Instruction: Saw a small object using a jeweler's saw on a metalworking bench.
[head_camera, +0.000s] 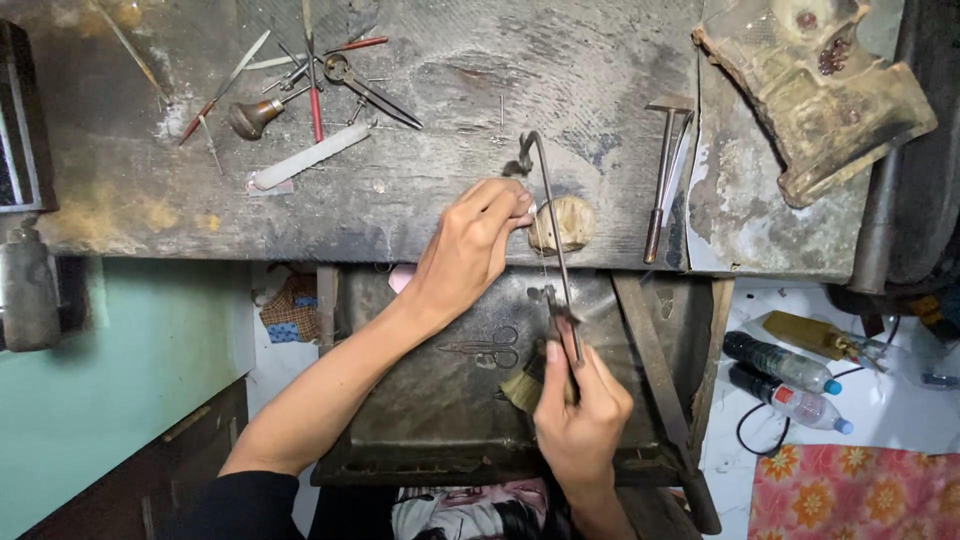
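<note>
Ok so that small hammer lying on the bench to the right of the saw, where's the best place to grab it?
Probably the hammer's long handle, about midway. It lies nearly straight toward you, metal head at the far end, with bare bench on its left. Come from above, fingers across the handle; the pale strip alongside its right crowds that side.

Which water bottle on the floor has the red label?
The nearer bottle with the red label, lower in the picture beside the flowered cloth. The other bottle, just above it, is dark with no red.
</note>
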